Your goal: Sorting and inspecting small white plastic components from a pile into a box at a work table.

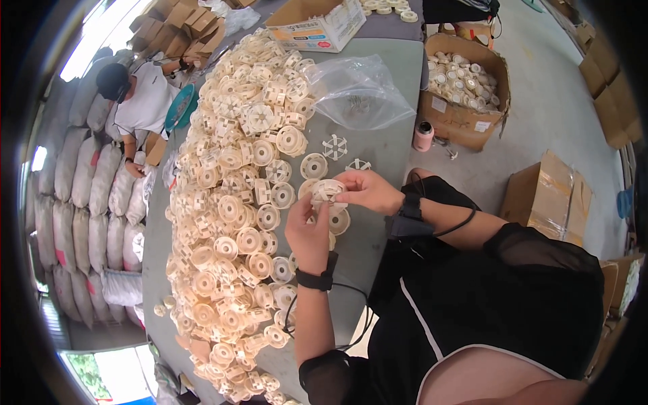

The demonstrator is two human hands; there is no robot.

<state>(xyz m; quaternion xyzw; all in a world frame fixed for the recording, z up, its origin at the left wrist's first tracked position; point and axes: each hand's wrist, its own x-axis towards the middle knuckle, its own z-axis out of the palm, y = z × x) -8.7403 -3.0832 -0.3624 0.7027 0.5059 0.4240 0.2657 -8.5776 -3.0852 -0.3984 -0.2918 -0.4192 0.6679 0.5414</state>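
Between both hands, just above the table, is a cream plastic spool-like part (328, 191). My left hand (308, 229) is closed on its near left side, with the fingers bent round it. From the right, my right hand (370, 191) pinches the same part between thumb and fingers. Next to the hands, a round cream ring (314, 166) and a white star-shaped piece (334, 146) lie on the table. A second star-shaped piece (358, 165) shows just beyond my right hand. More round parts lie partly hidden under the hands.
A long heap of cream plastic parts (229, 209) covers the table's left side. A clear plastic bag (361, 94) and an open carton (317, 30) lie farther back. A box of round parts (466, 81) and a pink bottle (423, 136) stand right. Another person (145, 98) works beyond the heap.
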